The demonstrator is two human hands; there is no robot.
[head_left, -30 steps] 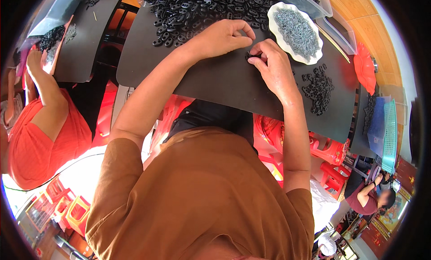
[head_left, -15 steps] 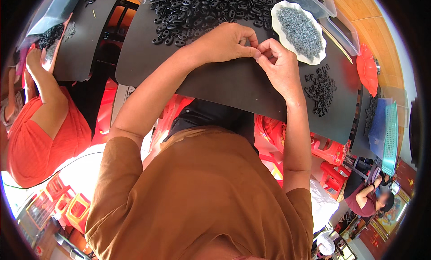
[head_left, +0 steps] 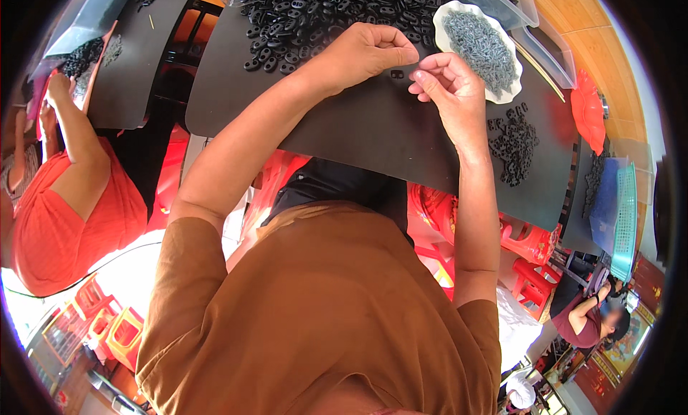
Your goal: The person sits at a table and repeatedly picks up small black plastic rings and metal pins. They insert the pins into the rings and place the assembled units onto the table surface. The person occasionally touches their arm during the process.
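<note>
My left hand [head_left: 369,51] is over the table with thumb and forefinger pinched together; whatever is between the tips is too small to make out. Close to its right, my right hand [head_left: 453,85] has loosely curled fingers, the thumb and forefinger apart, and nothing plainly held. A small black two-holed piece [head_left: 397,74] shows against the dark table just below the left fingertips. Beyond my hands spreads a large heap of black oval two-holed pieces [head_left: 315,21]. Beside my right hand stands a white scalloped dish [head_left: 512,92] full of small grey, shiny slender parts.
A pile of small black parts [head_left: 513,146] lies on the dark table [head_left: 344,128], right of my right forearm. Clear plastic bins [head_left: 545,53] and a red scalloped dish [head_left: 588,114] are at the right. Another person in red [head_left: 79,207] sits at a separate table on the left.
My hands, fingertips together before, have come apart: the left slightly up, the right slightly rightward, its fingers loosening. The small black piece now shows below them.
</note>
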